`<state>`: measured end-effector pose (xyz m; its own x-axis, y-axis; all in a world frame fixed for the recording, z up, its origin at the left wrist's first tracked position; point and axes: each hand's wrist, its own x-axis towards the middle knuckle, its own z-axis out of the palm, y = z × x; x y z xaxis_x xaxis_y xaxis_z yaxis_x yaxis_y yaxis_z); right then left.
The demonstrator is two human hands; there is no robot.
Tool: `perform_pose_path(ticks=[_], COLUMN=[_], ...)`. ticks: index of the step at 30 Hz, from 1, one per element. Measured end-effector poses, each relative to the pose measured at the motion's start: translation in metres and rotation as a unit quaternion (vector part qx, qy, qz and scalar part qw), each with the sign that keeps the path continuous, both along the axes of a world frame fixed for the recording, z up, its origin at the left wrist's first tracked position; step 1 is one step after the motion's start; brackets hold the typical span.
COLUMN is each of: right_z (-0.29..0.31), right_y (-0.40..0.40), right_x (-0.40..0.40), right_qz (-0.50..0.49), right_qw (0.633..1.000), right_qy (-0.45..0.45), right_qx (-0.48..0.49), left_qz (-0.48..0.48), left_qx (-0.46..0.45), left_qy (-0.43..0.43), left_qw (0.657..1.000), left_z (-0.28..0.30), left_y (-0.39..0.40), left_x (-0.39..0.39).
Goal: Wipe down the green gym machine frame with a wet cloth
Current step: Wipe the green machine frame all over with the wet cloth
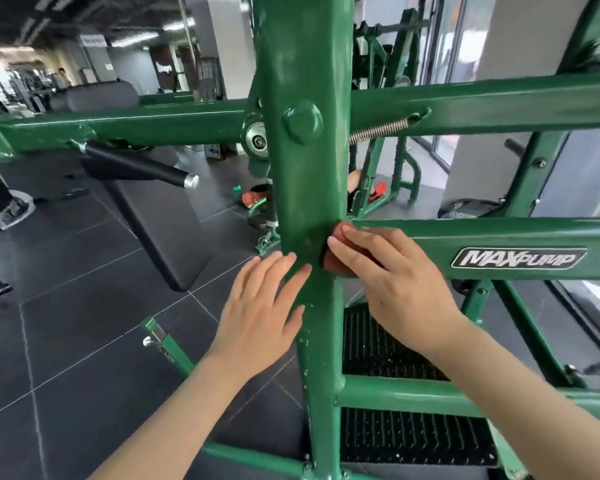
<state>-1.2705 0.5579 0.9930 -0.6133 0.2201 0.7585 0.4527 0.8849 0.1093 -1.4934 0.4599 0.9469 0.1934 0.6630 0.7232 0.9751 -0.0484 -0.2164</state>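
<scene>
A: Bright enough?
B: Yes, daylight comes through the windows [458,46] at right, and ceiling strips [132,39] glow far left.
A: Sharp?
B: Soft. The frame [305,168] shows glare, and its bars bend near the edges.

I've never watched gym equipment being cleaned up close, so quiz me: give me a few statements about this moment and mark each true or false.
1. The right hand presses a reddish cloth into the corner where the crossbar meets the upright post. True.
2. The left hand grips a spray bottle. False: it rests open on the post, fingers straight.
3. The crossbar carries a MAXPUMP label. True.
4. The cloth is blue. False: it is reddish-brown.
5. A metal spring shows right of the post. True.
</scene>
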Motion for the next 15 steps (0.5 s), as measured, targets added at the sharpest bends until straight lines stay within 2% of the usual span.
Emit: perform_pose_path(ticks=[3, 5, 9, 11, 13, 15], right_z=[-0.001, -0.025, -0.058, -0.043, -0.027, -0.034], right_y=[0.011, 0.011, 0.004, 0.002, 0.003, 0.004], right_x=[-0.029, -0.035, -0.024, -0.025, -0.032, -0.04], right_qz=[-0.011, -0.032, -0.028, -0.043, -0.074, -0.082], right_qw=[0.998, 0.997, 0.988, 0.991, 0.995, 0.994], right_qy=[-0.022, -0.04, -0.14, -0.103, -0.009, 0.009], right_qx=[0.05, 0.055, 0.064, 0.069, 0.065, 0.066], left_qz=[-0.012, -0.023, -0.057, -0.07, -0.083, -0.096], left_qx=[0.01, 0.0, -0.013, -0.008, -0.001, -0.001], left_qy=[0.042, 0.082, 0.149, 0.155, 0.148, 0.139], left_qw=[0.999, 0.996, 0.987, 0.985, 0.986, 0.986], left_z=[0.025, 0.037, 0.044, 0.044, 0.04, 0.037], left_y=[0.017, 0.027, 0.041, 0.045, 0.047, 0.05], left_x=[-0.03, -0.047, -0.064, -0.068, -0.071, -0.073])
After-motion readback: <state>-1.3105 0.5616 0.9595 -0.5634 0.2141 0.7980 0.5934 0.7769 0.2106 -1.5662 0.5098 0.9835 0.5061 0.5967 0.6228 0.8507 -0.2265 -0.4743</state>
